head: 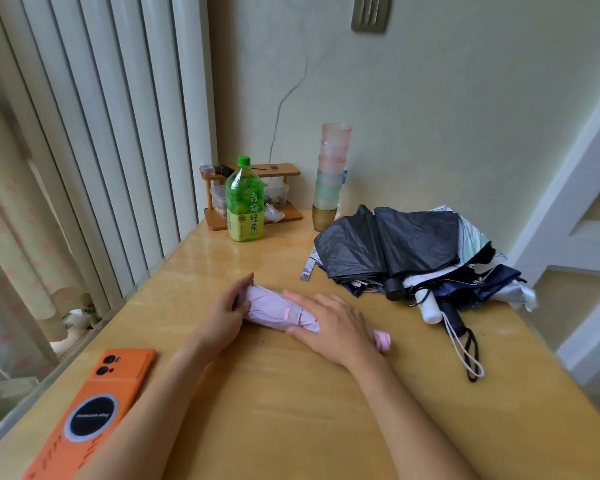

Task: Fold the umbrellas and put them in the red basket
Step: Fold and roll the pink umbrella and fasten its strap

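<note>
Lilac umbrella (274,308) lies on counter (291,393) between my hands. Left hand (222,315) curled round its tip end; right hand (336,323) flat on top, fingers straight, just beside strap (292,311). Roll canopy tight, fasten strap before lifting. Unfolded pile (395,247) beyond right hand. Basket unseen.

soft daylight enters left of the left hand (222,317); pale glare streaks the glossy yellow wooden table (284,410) beyond it; frame edges bend and blur.
</note>
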